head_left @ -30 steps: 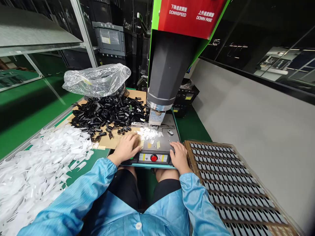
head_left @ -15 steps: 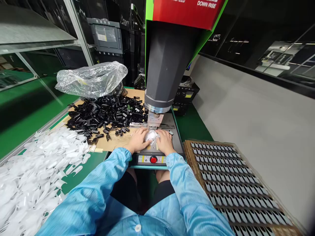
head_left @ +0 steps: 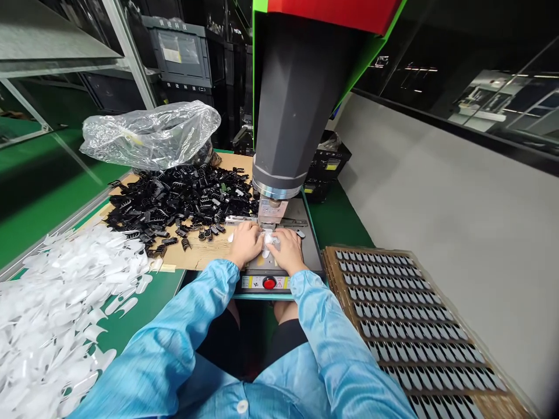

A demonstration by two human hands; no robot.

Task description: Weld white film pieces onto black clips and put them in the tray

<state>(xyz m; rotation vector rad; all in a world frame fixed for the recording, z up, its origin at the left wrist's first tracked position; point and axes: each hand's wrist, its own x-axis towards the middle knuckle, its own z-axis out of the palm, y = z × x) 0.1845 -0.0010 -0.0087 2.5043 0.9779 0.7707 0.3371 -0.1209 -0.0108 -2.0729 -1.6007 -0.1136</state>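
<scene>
Both hands meet at the small fixture under the press head (head_left: 279, 192). My left hand (head_left: 247, 243) comes from the left with its fingers closed at a small white plastic piece (head_left: 269, 237). From the right, my right hand (head_left: 287, 249) has its fingers bent and its thumb against the same piece. The fingers partly cover this piece and most of the fixture. Just in front of the fingertips, another white bit (head_left: 265, 254) lies on the grey machine base (head_left: 279, 265). A red button (head_left: 269, 283) sits on the base's front, below the hands.
Black clip-like parts (head_left: 174, 201) are heaped on cardboard to the left, behind loose white plastic pieces (head_left: 65, 302). A clear plastic bag (head_left: 152, 134) lies behind them. At right, a tray (head_left: 406, 326) holds rows of grey parts. Grey crates (head_left: 183, 55) stand at the back.
My hands have drawn a little closer together, and less white shows between them. A white bit now shows in front of the fingertips. The whole view has shifted slightly.
</scene>
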